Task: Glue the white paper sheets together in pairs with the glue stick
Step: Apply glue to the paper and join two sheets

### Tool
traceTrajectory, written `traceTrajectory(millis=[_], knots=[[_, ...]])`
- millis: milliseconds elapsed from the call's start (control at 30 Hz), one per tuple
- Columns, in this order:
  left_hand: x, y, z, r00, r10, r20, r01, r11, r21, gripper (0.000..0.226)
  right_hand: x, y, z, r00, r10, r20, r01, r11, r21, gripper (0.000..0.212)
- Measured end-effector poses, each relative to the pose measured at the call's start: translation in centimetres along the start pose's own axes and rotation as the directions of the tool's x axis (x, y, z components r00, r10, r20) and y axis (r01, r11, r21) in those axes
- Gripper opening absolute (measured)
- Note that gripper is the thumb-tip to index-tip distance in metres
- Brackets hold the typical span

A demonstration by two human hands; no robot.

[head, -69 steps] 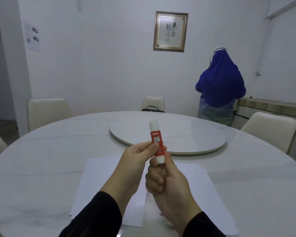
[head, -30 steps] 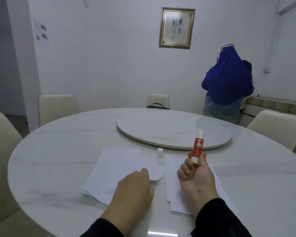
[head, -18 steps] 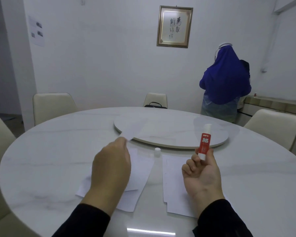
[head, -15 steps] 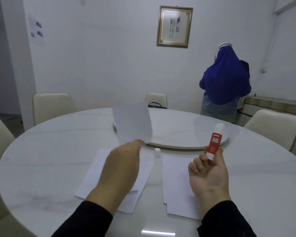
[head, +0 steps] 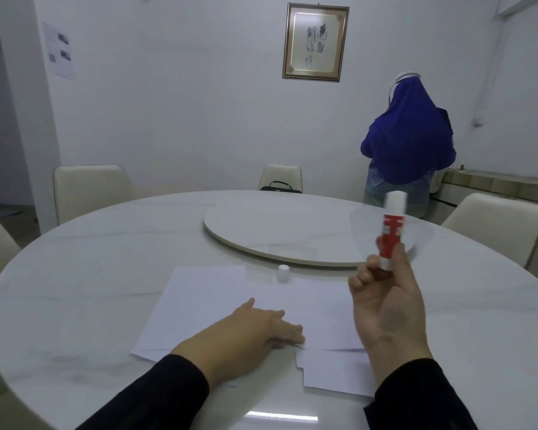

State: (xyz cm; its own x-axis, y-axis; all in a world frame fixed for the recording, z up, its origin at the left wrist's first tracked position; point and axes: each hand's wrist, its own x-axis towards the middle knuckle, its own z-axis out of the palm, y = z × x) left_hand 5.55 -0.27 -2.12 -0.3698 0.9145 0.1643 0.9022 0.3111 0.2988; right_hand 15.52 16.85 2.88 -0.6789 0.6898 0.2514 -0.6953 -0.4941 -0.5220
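Judging by the loose white paper sheets (head: 199,305) pressed flat by the left hand (head: 255,330), no pair is glued yet, while the uncapped glue stick (head: 391,231) is gripped aloft in the right hand (head: 385,308).

- White paper sheets (head: 205,305) — lying flat on the marble table, overlapping, edges staggered.
- Glue stick (head: 391,231) — red label, white end up, uncapped, upright, raised.
- Small white cap (head: 283,273) — standing beside the sheets' far edge.

My right hand (head: 385,308) blurs the glue stick (head: 391,231) label — unreadable; my left hand (head: 249,333) hides part of the paper sheets (head: 205,305) at six o'clock.
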Motion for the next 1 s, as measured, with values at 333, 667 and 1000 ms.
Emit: traceTrajectory(millis=[333,667,1000], knots=[[-0.7,-2.1,-1.6,0.949,-0.312,-0.036,0.311,0.95,-0.018,0.051,0.1,3.7,-1.4,0.897,0.324,-0.3,-0.42,0.835,-0.356,0.011],[-1.0,-3.7,-1.6,0.938,-0.338,0.07,0.34,0.94,-0.014,0.065,2.0,6.5,2.8,0.969,0.125,-0.213,-0.242,0.653,-0.718,0.03],[-0.9,-3.9,-1.2,0.936,-0.351,0.013,0.351,0.934,-0.072,0.082,2.1,11.3,2.0,0.981,0.191,-0.028,-0.115,0.464,-0.878,0.011]])
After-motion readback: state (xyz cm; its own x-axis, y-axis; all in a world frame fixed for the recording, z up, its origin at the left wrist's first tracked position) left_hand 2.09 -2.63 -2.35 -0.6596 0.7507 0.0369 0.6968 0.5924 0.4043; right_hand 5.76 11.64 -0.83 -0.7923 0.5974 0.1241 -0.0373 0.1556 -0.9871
